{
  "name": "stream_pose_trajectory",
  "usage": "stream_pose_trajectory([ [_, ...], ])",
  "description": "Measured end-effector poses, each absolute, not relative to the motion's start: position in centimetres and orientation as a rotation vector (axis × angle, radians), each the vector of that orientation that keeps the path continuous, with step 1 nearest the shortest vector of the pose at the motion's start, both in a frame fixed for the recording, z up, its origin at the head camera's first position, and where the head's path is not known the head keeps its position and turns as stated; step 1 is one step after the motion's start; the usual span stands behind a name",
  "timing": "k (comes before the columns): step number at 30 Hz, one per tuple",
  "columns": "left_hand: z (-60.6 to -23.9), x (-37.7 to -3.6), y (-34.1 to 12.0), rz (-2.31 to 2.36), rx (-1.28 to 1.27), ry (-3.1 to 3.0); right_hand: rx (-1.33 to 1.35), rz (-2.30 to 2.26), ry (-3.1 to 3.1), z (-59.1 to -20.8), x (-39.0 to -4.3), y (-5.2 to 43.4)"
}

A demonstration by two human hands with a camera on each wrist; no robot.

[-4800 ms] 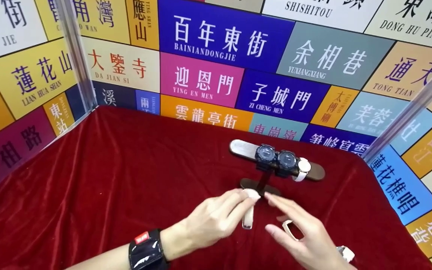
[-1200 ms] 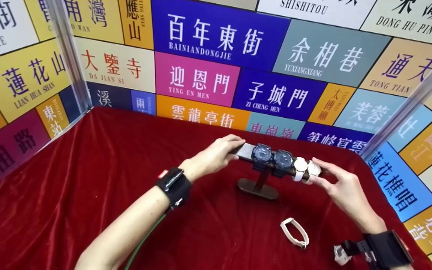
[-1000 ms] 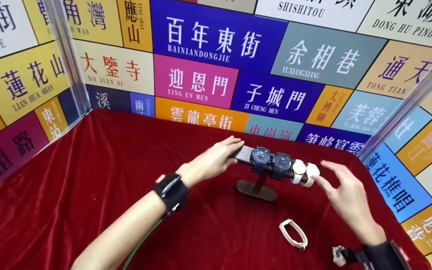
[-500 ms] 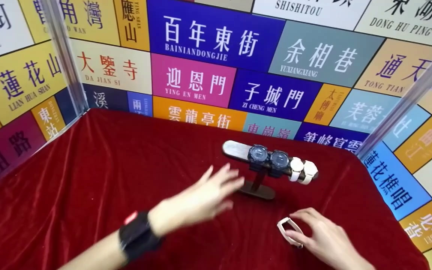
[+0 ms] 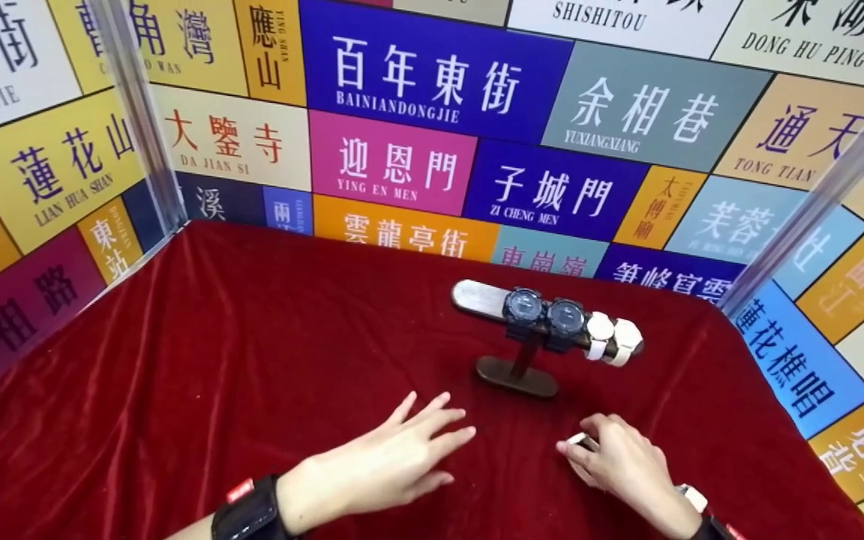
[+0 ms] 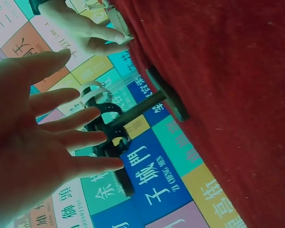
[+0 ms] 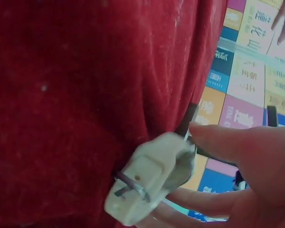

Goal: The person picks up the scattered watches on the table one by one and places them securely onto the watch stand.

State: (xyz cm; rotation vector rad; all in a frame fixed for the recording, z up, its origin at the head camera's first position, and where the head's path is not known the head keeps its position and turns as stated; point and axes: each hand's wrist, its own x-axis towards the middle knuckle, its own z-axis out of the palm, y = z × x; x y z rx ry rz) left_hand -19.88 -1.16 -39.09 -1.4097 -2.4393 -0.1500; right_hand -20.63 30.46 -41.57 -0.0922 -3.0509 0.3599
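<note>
four watches (image 5: pixel 567 326) already sit on the stand (image 5: pixel 516 375), you've got your right hand (image 5: pixel 619 469) pinching the last white watch (image 7: pixel 149 183) on the near red cloth (image 5: pixel 214 360), left hand (image 5: pixel 394 461) open beside it, mounting left.

White buckled-strap watch (image 7: pixel 149 178) on red cloth, near stand's base, in grip

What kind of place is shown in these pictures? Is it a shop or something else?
Probably a staged tabletop booth, not a real shop: a red velvet cloth covers the table, panels printed with Chinese street names wall it in, and one T-bar watch stand holds four watches, while the right hand grips a white watch.
</note>
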Motion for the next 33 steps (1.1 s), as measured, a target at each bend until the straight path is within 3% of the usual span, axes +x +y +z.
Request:
stream_pose_trajectory([
  [11,-40.4,-20.9,-1.7,-0.273,-1.391,-2.583,-0.080,0.408,-3.095,-41.2,-21.3,30.2],
  [18,-39.1,-22.1,-0.7,-0.743,-1.376,-2.616,0.064,0.681,-2.955,-38.8,-20.7,27.9],
  [25,-36.8,-23.4,1.6,-1.319,-1.326,-2.503,0.687,0.971,-2.501,-35.1,-19.9,24.5],
  [29,-35.8,-23.5,2.5,-1.384,-1.340,-2.376,1.046,0.983,-2.228,-33.0,-19.1,23.1],
  [33,-35.2,-23.2,3.0,-1.391,-1.394,-2.227,1.229,1.000,-2.046,-31.4,-18.4,22.3],
])
